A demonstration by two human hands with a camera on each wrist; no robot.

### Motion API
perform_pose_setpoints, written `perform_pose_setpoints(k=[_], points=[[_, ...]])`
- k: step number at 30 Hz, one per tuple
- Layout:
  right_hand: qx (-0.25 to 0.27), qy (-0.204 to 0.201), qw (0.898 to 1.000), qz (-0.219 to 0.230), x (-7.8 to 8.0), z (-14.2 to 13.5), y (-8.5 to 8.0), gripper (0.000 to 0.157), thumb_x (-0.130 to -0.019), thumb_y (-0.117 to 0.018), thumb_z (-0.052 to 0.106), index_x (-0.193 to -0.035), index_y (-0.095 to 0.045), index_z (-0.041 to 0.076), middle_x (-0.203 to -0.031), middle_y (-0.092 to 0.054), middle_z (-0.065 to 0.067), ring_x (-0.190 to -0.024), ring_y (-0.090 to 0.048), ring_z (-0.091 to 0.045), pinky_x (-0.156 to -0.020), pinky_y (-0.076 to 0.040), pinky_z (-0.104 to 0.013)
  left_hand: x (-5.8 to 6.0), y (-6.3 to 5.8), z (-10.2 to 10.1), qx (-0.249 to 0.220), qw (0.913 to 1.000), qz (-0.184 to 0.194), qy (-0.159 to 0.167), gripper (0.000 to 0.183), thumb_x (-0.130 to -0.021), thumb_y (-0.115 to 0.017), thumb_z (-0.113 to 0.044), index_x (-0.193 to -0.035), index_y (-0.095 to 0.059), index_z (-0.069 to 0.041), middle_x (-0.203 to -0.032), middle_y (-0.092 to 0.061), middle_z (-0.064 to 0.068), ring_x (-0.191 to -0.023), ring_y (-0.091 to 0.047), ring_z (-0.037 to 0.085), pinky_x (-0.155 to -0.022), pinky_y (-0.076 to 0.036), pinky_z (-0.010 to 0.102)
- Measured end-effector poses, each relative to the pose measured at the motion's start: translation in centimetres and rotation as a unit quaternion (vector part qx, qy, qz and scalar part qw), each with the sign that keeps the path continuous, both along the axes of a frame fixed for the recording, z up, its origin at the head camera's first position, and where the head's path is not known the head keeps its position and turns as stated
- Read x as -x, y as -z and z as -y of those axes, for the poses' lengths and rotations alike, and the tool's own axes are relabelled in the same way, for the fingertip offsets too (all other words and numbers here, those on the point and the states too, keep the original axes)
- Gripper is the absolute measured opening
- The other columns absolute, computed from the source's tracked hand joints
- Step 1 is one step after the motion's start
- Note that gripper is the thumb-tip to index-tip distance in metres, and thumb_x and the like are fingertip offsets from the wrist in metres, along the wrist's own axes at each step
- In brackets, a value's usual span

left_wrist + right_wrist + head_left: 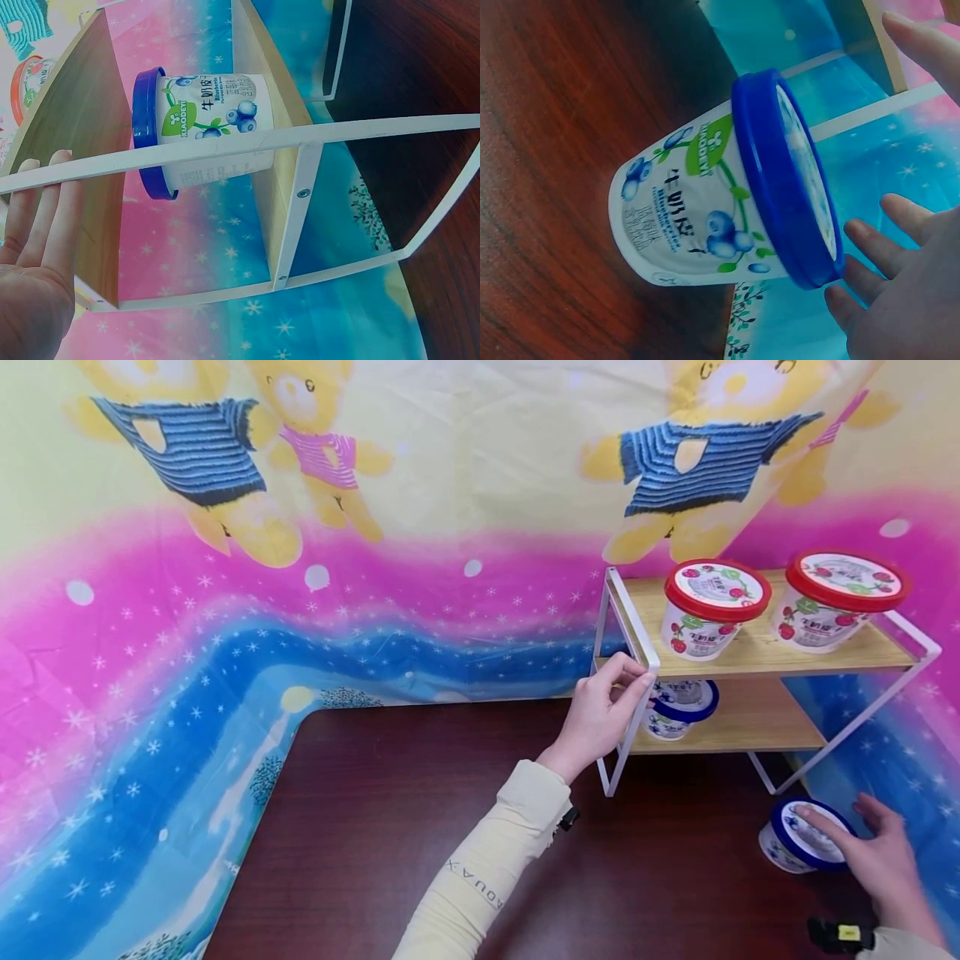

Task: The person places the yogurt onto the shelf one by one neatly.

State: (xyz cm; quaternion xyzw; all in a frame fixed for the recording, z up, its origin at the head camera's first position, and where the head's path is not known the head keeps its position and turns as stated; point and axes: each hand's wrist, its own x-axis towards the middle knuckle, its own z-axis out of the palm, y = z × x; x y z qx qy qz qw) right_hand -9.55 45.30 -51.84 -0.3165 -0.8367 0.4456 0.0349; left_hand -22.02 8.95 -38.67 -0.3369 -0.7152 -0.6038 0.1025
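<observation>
My left hand [600, 710] holds the white metal frame of a two-tier wooden shelf [712, 672] at its upper front left corner. In the left wrist view its fingers [58, 217] lie behind the frame bar. On the lower tier stands a blue-lidded blueberry tub [217, 120]. A second blue-lidded blueberry tub [690, 202] stands on the table in front of the shelf's right side. Beside its lid is my right hand [885, 860], with thumb and fingers spread apart; whether the fingers touch the rim, I cannot tell.
Two red-lidded tubs, a left one [712, 610] and a right one [840, 602], stand on the upper tier. Under the shelf is a dark brown wooden table [375, 843]. A cloth backdrop [450, 568] with printed bears hangs behind and along the sides.
</observation>
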Motion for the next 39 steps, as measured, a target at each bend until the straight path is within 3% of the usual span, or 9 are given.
perform_pose_setpoints(k=[12,22,25,29,34,39], points=[[-0.003,-0.023,0.999,0.045,-0.3,-0.5,1.6,0.118,-0.091,-0.072,0.053,-0.157,0.006,-0.007,-0.161,0.002,-0.036,-0.144,-0.009,-0.058,-0.109,-0.018,-0.074,-0.1,0.0,-0.1,-0.001,1.0000,-0.001,0.000,0.009,-0.107,-0.055,-0.022,-0.108,-0.058,-0.013,-0.100,-0.071,0.007,-0.083,-0.072,0.012,-0.075,-0.055,0.017],[-0.015,-0.045,0.998,0.044,-0.4,-0.6,2.4,0.120,-0.089,-0.075,0.049,-0.157,0.007,-0.007,-0.159,-0.001,-0.040,-0.143,-0.013,-0.059,-0.108,-0.022,-0.073,-0.1,-0.1,0.0,-0.002,1.0000,0.001,0.001,0.009,-0.107,-0.056,-0.021,-0.108,-0.058,-0.013,-0.100,-0.070,0.008,-0.083,-0.072,0.014,-0.074,-0.055,0.017],[-0.009,-0.052,0.998,0.043,-0.5,-0.7,2.7,0.121,-0.089,-0.076,0.048,-0.156,0.008,-0.008,-0.158,-0.002,-0.041,-0.142,-0.013,-0.060,-0.108,-0.022,-0.074,-0.1,0.0,0.0,-0.001,1.0000,-0.002,-0.002,0.008,-0.107,-0.056,-0.021,-0.108,-0.058,-0.013,-0.099,-0.070,0.006,-0.082,-0.070,0.008,-0.075,-0.055,0.017],[0.002,-0.043,0.998,0.056,-0.5,-0.8,3.1,0.123,-0.089,-0.076,0.050,-0.156,0.010,-0.007,-0.159,-0.001,-0.040,-0.142,-0.013,-0.060,-0.109,-0.021,-0.073,-0.1,0.0,0.0,0.000,1.0000,-0.002,-0.003,0.009,-0.107,-0.056,-0.022,-0.107,-0.058,-0.013,-0.100,-0.070,0.006,-0.082,-0.069,0.005,-0.075,-0.055,0.017],[0.000,-0.036,0.997,0.063,-0.5,-0.7,3.2,0.123,-0.088,-0.077,0.050,-0.157,0.009,-0.006,-0.159,-0.001,-0.039,-0.142,-0.013,-0.059,-0.110,-0.021,-0.072,-0.1,-0.1,0.0,-0.003,1.0000,0.003,0.004,0.009,-0.107,-0.055,-0.022,-0.108,-0.057,-0.013,-0.101,-0.070,0.010,-0.083,-0.073,0.015,-0.073,-0.056,0.018],[-0.005,-0.033,0.997,0.065,-0.6,-0.4,3.1,0.124,-0.087,-0.078,0.050,-0.157,0.008,-0.005,-0.160,-0.002,-0.038,-0.142,-0.014,-0.058,-0.110,-0.022,-0.072,-0.1,-0.1,0.0,-0.001,1.0000,0.002,0.001,0.009,-0.107,-0.055,-0.022,-0.107,-0.057,-0.013,-0.100,-0.070,0.009,-0.083,-0.072,0.014,-0.074,-0.056,0.017]])
